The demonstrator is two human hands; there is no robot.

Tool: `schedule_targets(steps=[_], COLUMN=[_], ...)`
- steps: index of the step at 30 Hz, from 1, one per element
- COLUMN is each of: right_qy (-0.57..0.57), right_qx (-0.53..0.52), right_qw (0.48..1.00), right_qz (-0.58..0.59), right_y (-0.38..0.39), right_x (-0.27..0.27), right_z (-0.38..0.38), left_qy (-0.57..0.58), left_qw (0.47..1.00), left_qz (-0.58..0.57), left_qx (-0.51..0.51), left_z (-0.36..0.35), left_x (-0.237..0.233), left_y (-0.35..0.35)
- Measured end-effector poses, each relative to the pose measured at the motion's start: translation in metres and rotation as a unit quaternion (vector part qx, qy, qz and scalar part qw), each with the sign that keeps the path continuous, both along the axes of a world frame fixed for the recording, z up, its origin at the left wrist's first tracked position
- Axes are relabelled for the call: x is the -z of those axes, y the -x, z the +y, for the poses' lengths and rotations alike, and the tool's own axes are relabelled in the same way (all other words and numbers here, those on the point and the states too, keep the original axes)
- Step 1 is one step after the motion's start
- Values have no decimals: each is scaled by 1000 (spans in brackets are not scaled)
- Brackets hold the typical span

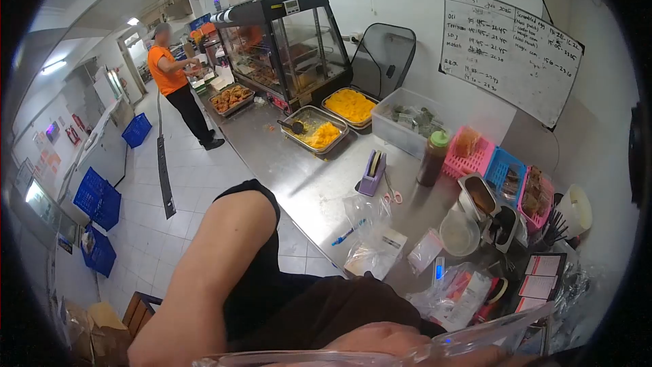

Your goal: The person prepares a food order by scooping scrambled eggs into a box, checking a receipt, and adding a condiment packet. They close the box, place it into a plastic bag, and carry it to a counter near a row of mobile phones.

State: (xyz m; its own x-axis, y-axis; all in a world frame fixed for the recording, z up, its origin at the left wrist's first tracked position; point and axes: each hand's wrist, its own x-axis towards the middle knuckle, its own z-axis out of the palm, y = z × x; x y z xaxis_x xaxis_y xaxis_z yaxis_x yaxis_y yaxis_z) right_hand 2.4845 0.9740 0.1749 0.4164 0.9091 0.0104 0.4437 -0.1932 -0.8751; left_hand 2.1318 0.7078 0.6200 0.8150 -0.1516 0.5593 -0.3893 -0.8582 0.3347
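A bare bent limb, partly in black cloth, reaches across the lower left. Neither of my hands can be made out; a patch of skin at the bottom edge shows no fingers. On the steel table [299, 194] stand a purple tape dispenser [371, 172], red-handled scissors [393, 196], a blue pen [348, 232] and a plastic bag [363, 255]. A green-capped bottle [432, 160] of dark sauce is beside a pink basket [468, 152]. Farther up, a metal tray [314, 129] holds yellow food and a black utensil.
A glass food warmer [288, 47] stands against the wall near a black chair back [385, 58]. At the table's far end is a person in an orange shirt [167, 69]. Blue crates [97, 198] line the floor at left; a whiteboard [509, 54] hangs at right.
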Motion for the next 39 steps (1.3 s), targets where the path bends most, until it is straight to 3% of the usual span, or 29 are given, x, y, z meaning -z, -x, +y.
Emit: schedule_targets(steps=[3,4,6,8,13,15,21,23,24,25,26,27,28,30,33,35,37,38,39], right_qy=[-8,-12,-15,-18,-51,-66,-145,-118,-21,8,-37,-72,-187,-96,-117,-80,-33,-21,-15], right_qx=[13,18,24,29,35,33,42,64,73,97,119,150,181,236,282,315,346,355,350], right_qw=[999,999,998,997,994,993,980,980,983,987,967,957,944,967,951,943,936,934,937], right_qz=[-34,-40,-53,-64,-90,-96,-130,-149,-165,-124,-224,-236,-202,8,-48,-70,-62,-37,-8], right_y=[-2,-3,-3,-2,8,8,-13,-22,-10,-14,-13,-17,-5,53,88,119,165,191,216], right_x=[-2,-3,-7,-9,1,5,45,57,30,43,51,56,58,-12,6,23,34,33,30], right_z=[-9,-11,-13,-15,-7,-2,5,-1,-15,-21,-31,-39,-53,-109,-187,-240,-298,-327,-357], left_qy=[-37,-109,163,98,265,277,157,286,346,389,425,427,404,179,-82,8,16,129,61], left_qw=[987,968,982,992,963,961,955,956,937,916,893,901,894,875,777,795,822,796,829], left_qz=[-154,-221,3,-43,1,-14,-89,-47,-15,15,47,83,118,180,314,315,277,268,266], left_qx=[25,52,98,63,48,5,-237,-52,49,96,142,-5,-156,-412,-540,-519,-497,-528,-489], left_z=[35,52,81,103,118,117,123,135,143,152,165,171,175,182,185,198,222,222,234], left_x=[41,67,96,118,170,171,158,164,171,186,204,221,241,291,378,408,432,422,430], left_y=[-4,-2,23,11,-2,4,46,65,77,94,111,127,135,128,143,154,168,168,174])
